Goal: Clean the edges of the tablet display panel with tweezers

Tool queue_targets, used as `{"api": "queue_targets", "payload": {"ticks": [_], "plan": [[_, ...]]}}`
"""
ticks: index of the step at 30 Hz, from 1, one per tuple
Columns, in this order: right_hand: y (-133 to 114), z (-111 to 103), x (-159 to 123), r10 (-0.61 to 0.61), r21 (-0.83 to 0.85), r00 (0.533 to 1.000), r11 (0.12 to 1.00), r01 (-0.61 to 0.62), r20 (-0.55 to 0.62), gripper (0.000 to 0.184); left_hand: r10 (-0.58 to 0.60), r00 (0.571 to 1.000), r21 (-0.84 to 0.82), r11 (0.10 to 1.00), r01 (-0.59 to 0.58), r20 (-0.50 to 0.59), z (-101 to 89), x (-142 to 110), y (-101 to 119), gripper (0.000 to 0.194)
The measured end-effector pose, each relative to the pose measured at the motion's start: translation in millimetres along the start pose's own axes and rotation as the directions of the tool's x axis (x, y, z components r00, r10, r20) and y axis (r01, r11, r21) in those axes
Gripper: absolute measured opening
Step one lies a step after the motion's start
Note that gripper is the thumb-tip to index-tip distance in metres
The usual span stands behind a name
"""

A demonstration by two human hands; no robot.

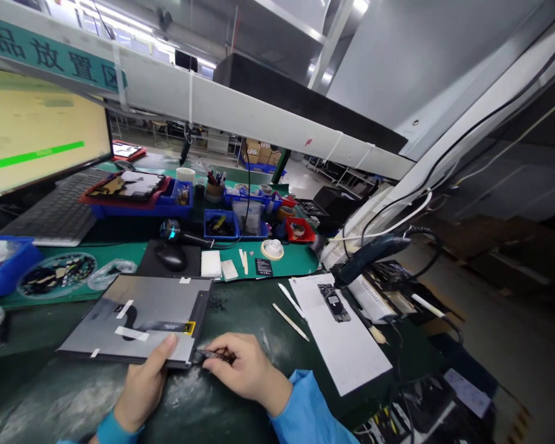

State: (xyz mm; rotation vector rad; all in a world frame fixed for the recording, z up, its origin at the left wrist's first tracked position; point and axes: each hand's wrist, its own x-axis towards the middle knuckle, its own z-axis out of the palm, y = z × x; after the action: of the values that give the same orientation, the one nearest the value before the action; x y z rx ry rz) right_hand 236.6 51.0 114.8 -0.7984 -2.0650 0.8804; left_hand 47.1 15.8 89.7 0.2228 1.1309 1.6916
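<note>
Dark green spreads wide below us, the bench mat [259, 296], and with twelve straight ahead we call it from largest to smallest. Biggest on it is the grey panel [166, 305], lying toward nine o'clock with its longer way seeming to run nine to three, a little askew. Off at its three o'clock we have the white sheet [346, 364], angled from eleven to five.

Now the hands! Our left hand [143, 385] is the nearer one, right at the panel's six o'clock edge: thumb pressed flat on top, the other fingers lost to view underneath, so we read it as a firm clasp. Our right hand [243, 367] sits at the panel's four o'clock, fingertips drawn together in a close pinch.

Down to smaller stuff: the circuit board [334, 303] rests in the twelve o'clock half of the sheet, and the mouse [170, 256] waits at the panel's one o'clock.

And the slim dark tool [217, 356], caught in that pinch, points at nine. Here's what matters: from those fingertips, the panel's near corner is just beside at nine o'clock, its body toward ten. Whether tip meets edge, we cannot tell.
</note>
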Motion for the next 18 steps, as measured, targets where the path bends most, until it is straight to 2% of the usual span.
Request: {"api": "queue_targets", "payload": {"ticks": [2,6,12,15,18], "plan": [[-1,-2,2,-0.052,-0.045,0.998,0.998,0.053,0.024,0.020,0.002,1.000,-0.005,1.000,-0.002,-0.008,4.4,-4,4,0.045],[-4,-7,4,-0.113,-0.066,0.992,0.991,0.117,0.056,0.026,0.016,0.998,0.012,1.000,-0.015,-0.054,13.4,-10,12,0.046],[-2,-1,1,-0.002,0.010,1.000,1.000,0.002,-0.015,0.023,0.022,1.000,0.010,1.000,-0.022,-0.001,10.8,-7,9,0.040],[-1,-1,2,-0.088,-0.029,0.996,0.996,0.087,-0.027,0.021,0.045,0.999,0.005,0.999,-0.045,0.014,8.1,-5,5,0.040],[-2,-4,4,-0.134,-0.050,0.991,0.990,0.134,0.004,0.026,0.013,1.000,-0.010,1.000,-0.014,-0.018,8.1,-4,6,0.044]]}}
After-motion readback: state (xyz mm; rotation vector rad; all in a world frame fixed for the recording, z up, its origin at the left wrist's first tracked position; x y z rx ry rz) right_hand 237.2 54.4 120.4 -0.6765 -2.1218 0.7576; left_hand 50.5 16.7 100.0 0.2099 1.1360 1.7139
